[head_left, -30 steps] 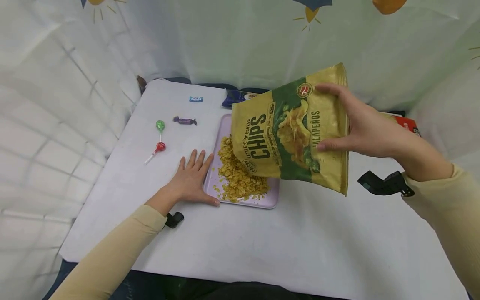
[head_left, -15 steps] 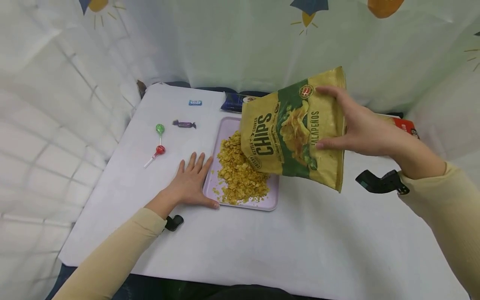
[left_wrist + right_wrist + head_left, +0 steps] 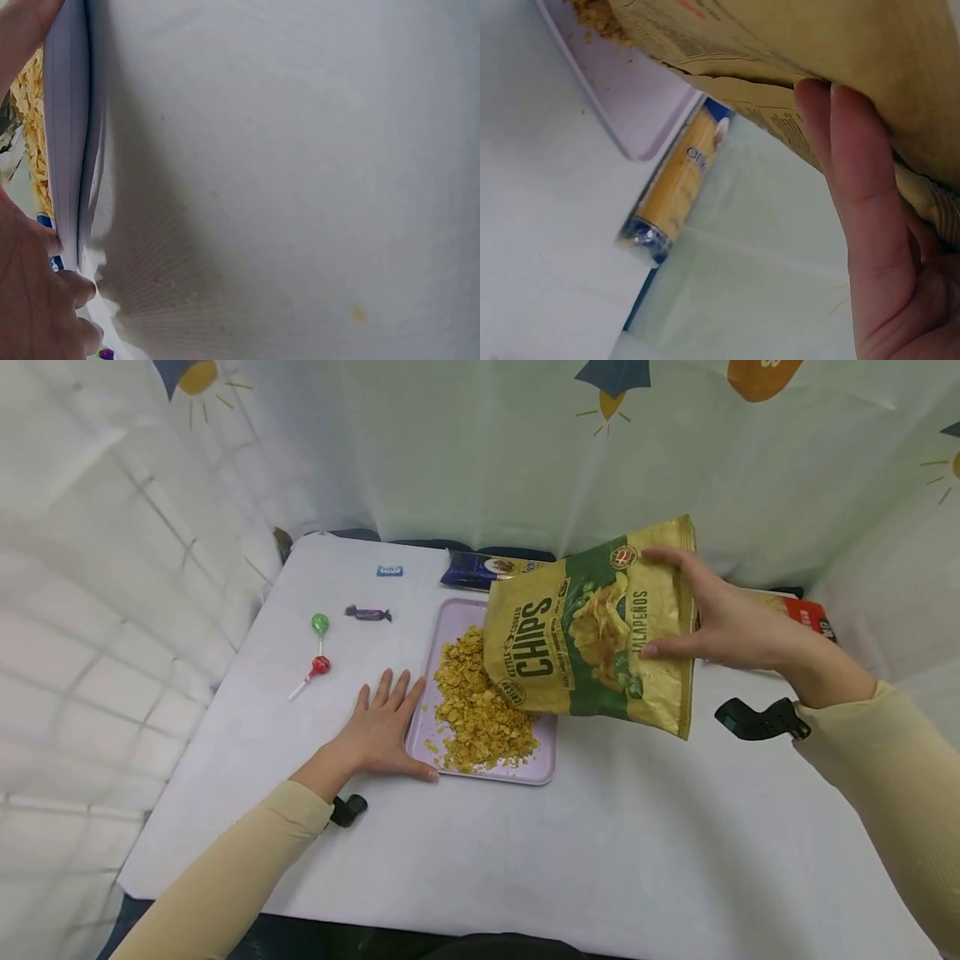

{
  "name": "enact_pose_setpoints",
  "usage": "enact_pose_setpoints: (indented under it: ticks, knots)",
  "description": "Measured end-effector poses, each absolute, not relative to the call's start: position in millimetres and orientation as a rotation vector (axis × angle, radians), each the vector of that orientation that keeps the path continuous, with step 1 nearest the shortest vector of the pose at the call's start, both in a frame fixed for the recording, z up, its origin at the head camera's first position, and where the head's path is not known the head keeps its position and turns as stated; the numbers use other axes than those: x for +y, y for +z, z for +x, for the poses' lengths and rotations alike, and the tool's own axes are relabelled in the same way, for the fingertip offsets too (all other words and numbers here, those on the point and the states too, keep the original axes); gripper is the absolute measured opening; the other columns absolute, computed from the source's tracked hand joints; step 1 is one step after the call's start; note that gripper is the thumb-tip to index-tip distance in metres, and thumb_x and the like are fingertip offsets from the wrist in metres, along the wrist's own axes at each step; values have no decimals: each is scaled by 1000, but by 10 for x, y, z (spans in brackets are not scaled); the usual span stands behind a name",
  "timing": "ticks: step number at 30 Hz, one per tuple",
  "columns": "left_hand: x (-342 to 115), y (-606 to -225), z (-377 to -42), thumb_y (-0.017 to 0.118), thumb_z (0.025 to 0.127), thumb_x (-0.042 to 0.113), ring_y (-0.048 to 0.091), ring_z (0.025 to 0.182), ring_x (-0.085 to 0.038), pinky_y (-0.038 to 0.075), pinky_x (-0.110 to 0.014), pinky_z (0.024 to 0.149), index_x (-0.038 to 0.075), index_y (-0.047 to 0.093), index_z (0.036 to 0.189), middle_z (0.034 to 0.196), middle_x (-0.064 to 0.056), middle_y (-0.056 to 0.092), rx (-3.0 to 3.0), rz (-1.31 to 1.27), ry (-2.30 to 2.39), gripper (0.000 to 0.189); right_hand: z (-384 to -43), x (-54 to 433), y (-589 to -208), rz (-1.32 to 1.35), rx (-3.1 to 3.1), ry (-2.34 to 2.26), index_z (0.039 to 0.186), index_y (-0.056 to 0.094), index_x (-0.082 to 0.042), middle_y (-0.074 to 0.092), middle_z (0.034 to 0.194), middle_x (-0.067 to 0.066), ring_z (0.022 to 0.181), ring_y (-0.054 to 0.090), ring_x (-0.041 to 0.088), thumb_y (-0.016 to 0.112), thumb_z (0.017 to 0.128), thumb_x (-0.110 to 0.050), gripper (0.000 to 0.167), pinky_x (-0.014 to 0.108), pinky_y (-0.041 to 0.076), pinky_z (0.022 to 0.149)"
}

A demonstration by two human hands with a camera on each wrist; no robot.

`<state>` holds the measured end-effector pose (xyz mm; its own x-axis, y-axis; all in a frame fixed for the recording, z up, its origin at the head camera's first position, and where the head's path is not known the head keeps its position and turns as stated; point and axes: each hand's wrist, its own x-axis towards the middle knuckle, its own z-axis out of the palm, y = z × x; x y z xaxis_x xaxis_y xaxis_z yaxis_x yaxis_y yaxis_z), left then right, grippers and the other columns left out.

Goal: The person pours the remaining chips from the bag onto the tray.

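Observation:
In the head view my right hand grips the bottom end of a yellow-and-green chip bag, thumb on the front and fingers on the far side. The bag tilts sideways, with its left end over a lilac tray. A heap of crushed chips lies on the tray, partly hidden by the bag. My left hand lies with spread fingers along the tray's left edge, thumb at the near left corner. The right wrist view shows the fingers against the crinkled back of the bag.
Behind the tray lies a long blue-and-yellow packet, partly covered by the bag. Two lollipops, green and red, a purple wrapped candy and a small blue candy lie at left. A red-and-tan packet sits behind the right wrist.
The chip bag has shifted slightly right and lower with my right hand, uncovering more of the heap and the packet behind. My left hand stays by the tray.

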<state>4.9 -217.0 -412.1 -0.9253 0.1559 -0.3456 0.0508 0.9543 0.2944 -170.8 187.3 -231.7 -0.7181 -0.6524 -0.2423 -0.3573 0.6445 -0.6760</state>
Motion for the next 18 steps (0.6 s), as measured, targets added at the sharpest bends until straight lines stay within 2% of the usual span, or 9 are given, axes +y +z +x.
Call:
enact_pose_setpoints:
  ticks: [9, 18]
  knots:
    - [-2171, -4127, 58, 80, 62, 78, -11, 157, -49, 0, -74, 120, 6, 4, 165, 171, -23, -3, 2730, 154, 397, 147, -1717, 1877, -2326, -750, 2358, -900, 160, 9, -38, 41, 137, 14, 96, 65, 21, 81, 89, -15, 104, 26, 57, 73]
    - [-2161, -4131, 61, 81, 62, 78, -11, 157, -49, 0, -74, 120, 8, 4, 165, 171, -23, -3, 2735, 148, 402, 147, -1779, 1908, -2329, -766, 2387, -902, 160, 9, -37, 42, 136, 14, 95, 65, 16, 81, 89, -15, 104, 21, 54, 74]
